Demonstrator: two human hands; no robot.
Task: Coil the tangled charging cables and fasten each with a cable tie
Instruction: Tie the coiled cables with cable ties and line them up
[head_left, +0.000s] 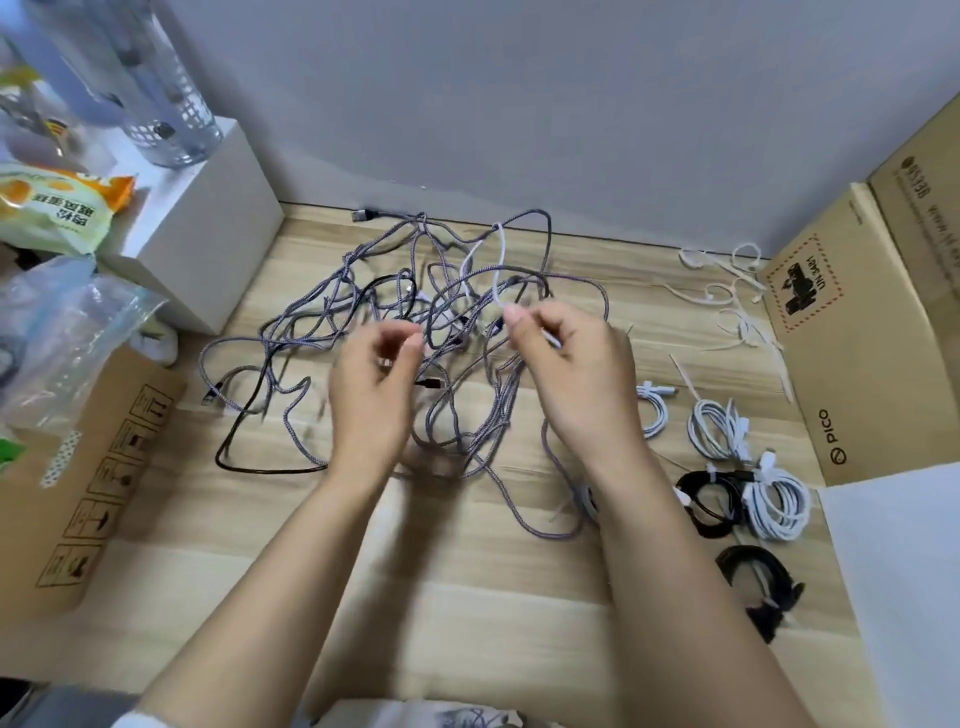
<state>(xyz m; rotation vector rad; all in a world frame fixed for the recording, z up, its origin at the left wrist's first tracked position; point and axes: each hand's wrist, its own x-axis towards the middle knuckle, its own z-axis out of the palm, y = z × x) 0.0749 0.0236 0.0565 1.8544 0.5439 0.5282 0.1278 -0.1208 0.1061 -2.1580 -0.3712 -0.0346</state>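
Note:
A tangle of grey braided cables (332, 312) with a black one spreads over the wooden floor (493, 613). A white cable (500, 260) loops up through the tangle. My right hand (576, 379) pinches this white cable near its end, above the tangle's right side. My left hand (371, 395) hovers blurred over the middle of the tangle with fingers curled; what it holds I cannot tell. Coiled, tied cables lie at the right: white coils (717, 428), (776, 501) and black coils (709, 501), (761, 582). Loose white cable ties (732, 306) lie at the far right.
A cardboard box (872, 322) borders the right side, with a white sheet (898, 582) below it. A flat cardboard box (78, 493) lies left, under plastic bags (67, 327). A white block (202, 223) with a bottle stands at the back left. A grey wall closes the back.

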